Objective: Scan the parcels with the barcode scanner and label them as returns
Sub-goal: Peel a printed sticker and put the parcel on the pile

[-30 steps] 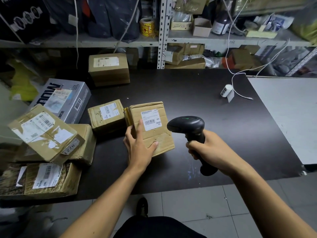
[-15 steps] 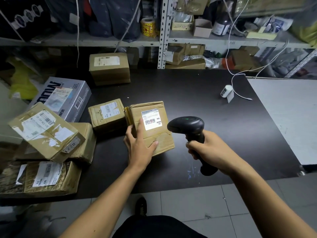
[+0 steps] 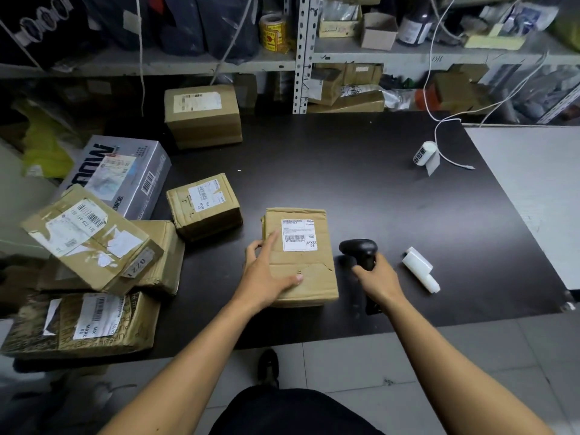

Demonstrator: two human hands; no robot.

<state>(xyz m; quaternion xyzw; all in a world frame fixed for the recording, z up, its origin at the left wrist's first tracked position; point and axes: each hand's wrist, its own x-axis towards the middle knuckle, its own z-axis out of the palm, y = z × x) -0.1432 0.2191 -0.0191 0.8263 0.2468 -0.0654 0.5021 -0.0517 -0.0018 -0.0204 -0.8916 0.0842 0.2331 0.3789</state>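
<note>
A brown cardboard parcel (image 3: 306, 274) lies flat on the dark table (image 3: 361, 189), its white barcode label facing up. My left hand (image 3: 266, 277) holds its left edge, index finger and thumb lying on top and the other fingers curled over the side. Just right of the parcel, my right hand (image 3: 378, 277) grips the handle of the black barcode scanner (image 3: 359, 249), which is low at the table surface with its head pointing away from me. A white label roll (image 3: 419, 273) lies on the table right of the scanner.
Several labelled parcels are stacked at the left (image 3: 91, 237), with a small one (image 3: 204, 205) near the middle and another (image 3: 202, 116) at the back. A second white roll (image 3: 425, 153) and a white cable (image 3: 452, 161) lie at the back right. Cluttered shelves stand behind.
The parcel has moved right, away from the small parcel, and now lies flat. My right hand has lowered the scanner to the table beside it.
</note>
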